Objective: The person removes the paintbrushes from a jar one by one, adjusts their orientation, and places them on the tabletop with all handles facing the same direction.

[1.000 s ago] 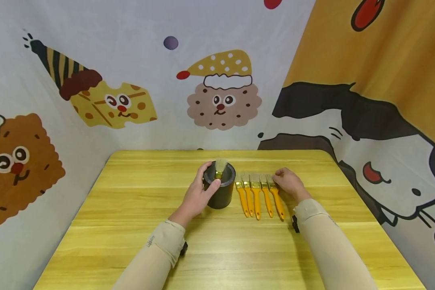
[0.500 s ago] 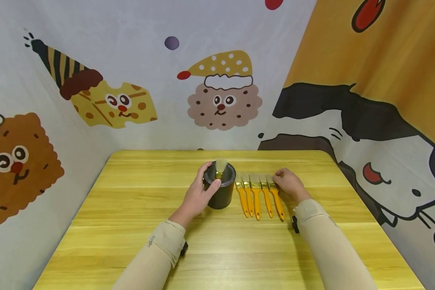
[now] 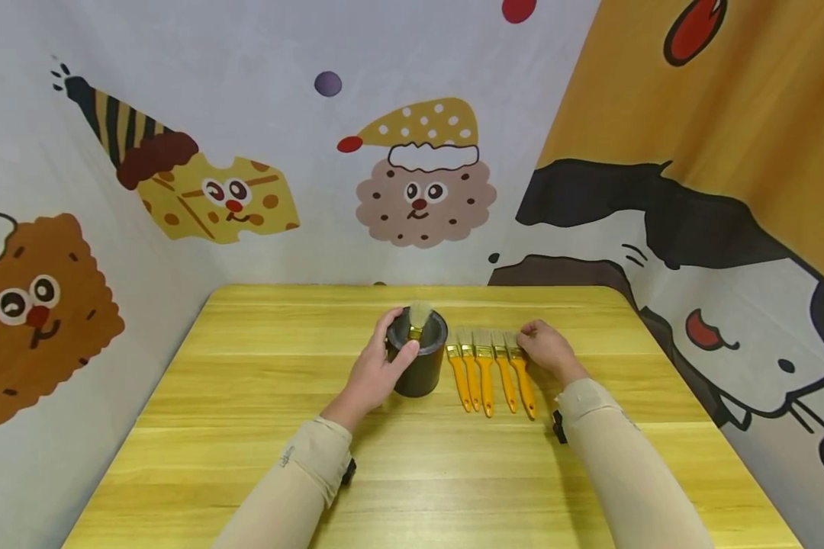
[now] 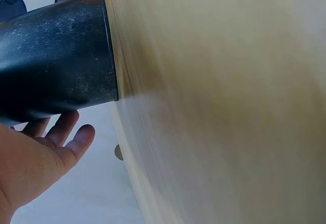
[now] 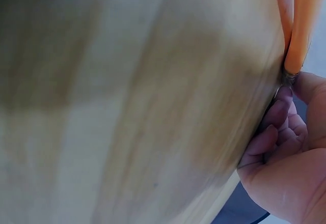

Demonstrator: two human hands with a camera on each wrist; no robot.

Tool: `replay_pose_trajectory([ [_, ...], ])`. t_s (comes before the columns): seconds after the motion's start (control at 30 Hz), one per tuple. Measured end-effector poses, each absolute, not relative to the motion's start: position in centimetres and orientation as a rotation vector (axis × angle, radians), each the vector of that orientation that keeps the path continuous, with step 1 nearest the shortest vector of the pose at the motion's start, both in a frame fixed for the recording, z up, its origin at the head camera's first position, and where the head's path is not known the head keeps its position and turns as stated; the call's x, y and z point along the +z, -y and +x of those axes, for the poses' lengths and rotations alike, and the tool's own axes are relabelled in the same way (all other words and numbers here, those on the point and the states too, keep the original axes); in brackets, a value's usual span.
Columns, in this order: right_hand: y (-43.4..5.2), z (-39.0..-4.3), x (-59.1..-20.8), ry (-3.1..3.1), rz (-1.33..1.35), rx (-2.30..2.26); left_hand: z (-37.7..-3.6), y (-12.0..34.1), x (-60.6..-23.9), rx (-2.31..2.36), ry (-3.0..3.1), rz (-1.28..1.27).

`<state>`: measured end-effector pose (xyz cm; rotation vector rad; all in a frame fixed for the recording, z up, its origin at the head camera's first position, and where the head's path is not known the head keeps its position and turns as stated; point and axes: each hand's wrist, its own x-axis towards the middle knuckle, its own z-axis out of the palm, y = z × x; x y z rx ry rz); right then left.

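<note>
My left hand [image 3: 373, 370] grips a black cylindrical cup [image 3: 417, 374] near its rim, thumb on the near side and fingers round the far left. The cup's dark wall [image 4: 56, 56] stands on the table in the left wrist view. One paintbrush [image 3: 416, 328] sits in the cup, its pale bristles up and its handle hidden inside. Right of the cup several orange-handled paintbrushes [image 3: 486, 381] lie in a row, bristles away from me. My right hand [image 3: 552, 351] pinches the rightmost paintbrush [image 3: 525, 389] by its bristle end; the thumb and fingertips meet at its metal band in the right wrist view.
The yellow wood-grain table [image 3: 261, 412] has its back edge against a cloth wall [image 3: 247, 61] printed with cartoon figures. Dark wrist devices [image 3: 558, 425] are strapped under both sleeves [image 3: 302, 465].
The handle end of the rightmost paintbrush has shifted slightly left and toward me. Both hands keep nearly the same places; the head view has moved a little.
</note>
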<state>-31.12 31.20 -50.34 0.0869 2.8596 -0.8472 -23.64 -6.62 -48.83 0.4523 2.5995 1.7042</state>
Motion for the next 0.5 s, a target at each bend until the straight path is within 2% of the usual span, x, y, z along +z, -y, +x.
replay_pose_trajectory([
  [0.5, -31.10, -30.12, -50.38, -2.859, 0.096, -0.924, -23.11, 6.64, -48.86, 1.669, -2.641, 0.497],
])
